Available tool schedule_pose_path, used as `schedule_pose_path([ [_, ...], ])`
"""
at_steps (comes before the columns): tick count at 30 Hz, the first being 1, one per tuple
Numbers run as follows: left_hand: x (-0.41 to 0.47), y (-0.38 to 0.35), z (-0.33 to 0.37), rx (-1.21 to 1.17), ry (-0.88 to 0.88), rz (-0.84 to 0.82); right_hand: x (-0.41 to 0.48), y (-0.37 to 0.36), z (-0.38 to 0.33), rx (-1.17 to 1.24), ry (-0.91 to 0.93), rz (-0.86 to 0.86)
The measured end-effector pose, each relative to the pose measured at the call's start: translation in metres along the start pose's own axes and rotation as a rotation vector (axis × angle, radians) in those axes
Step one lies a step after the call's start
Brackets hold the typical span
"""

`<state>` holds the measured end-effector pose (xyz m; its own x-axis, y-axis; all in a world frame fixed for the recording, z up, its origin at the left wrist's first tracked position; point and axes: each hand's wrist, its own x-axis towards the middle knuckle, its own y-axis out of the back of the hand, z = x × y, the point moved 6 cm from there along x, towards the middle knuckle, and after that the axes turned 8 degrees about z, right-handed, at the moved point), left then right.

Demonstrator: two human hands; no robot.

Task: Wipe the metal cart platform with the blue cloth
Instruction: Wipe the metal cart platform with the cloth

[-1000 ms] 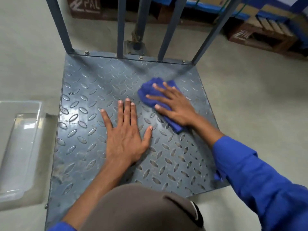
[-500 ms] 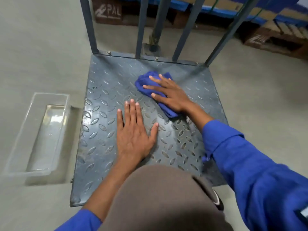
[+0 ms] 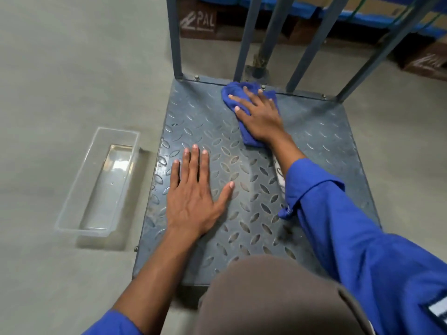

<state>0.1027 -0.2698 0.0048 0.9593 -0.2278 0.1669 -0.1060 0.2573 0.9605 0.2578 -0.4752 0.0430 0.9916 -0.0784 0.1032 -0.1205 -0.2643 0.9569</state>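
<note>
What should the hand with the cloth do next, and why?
Probably sweep the blue cloth rightward along the back edge: the right hand presses it flat at the far rail of the cart platform, with no room ahead, and the left hand lies flat on the near left part.

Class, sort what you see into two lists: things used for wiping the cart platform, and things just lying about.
Job: blue cloth; cart platform; right hand pressing the cloth; left hand flat on the platform.
Lying about: clear plastic tray beside the platform; wooden pallet behind it.

"PAL" – white lettering – on a brown pallet block [image 3: 197, 21].
</note>
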Motion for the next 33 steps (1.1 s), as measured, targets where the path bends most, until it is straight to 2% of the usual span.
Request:
schedule_pose_path([
  [3, 0.001, 0.002, -0.006, 0.007, 0.006, 0.019, -0.046, -0.017, -0.058, 0.019, 0.149, -0.032],
  [5, -0.001, 0.003, -0.01, 0.01, -0.004, 0.012, -0.067, -0.022, -0.071, 0.047, 0.249, -0.06],
  [11, -0.015, 0.008, -0.017, 0.029, 0.044, 0.007, -0.003, -0.022, -0.061, 0.018, 0.051, -0.056],
  [13, -0.019, 0.01, -0.016, 0.026, 0.085, 0.026, -0.003, -0.032, -0.096, 0.034, 0.141, -0.103],
  [16, -0.047, 0.016, -0.022, 0.019, 0.12, 0.047, -0.044, -0.037, -0.132, 0.087, 0.377, -0.16],
  [18, -0.074, 0.018, -0.03, 0.042, 0.127, 0.048, -0.079, -0.032, -0.113, 0.086, 0.426, -0.135],
  [20, -0.09, 0.019, -0.035, 0.055, 0.114, 0.032, -0.103, -0.022, -0.076, 0.075, 0.33, -0.078],
  [23, -0.09, 0.021, -0.035, 0.071, 0.102, 0.011, -0.085, -0.016, -0.057, 0.036, 0.159, -0.046],
  [25, -0.087, 0.021, -0.035, 0.082, 0.1, -0.021, -0.055, -0.025, -0.078, 0.041, 0.143, -0.032],
  [29, -0.09, 0.021, -0.038, 0.047, 0.088, -0.007, -0.058, -0.04, -0.126, 0.067, 0.315, -0.079],
  [31, -0.09, 0.022, -0.04, 0.034, 0.088, 0.021, -0.1, -0.037, -0.121, 0.057, 0.434, -0.076],
  [33, -0.09, 0.022, -0.041, 0.033, 0.089, 0.018, -0.132, -0.026, -0.09, 0.04, 0.425, -0.057],
])
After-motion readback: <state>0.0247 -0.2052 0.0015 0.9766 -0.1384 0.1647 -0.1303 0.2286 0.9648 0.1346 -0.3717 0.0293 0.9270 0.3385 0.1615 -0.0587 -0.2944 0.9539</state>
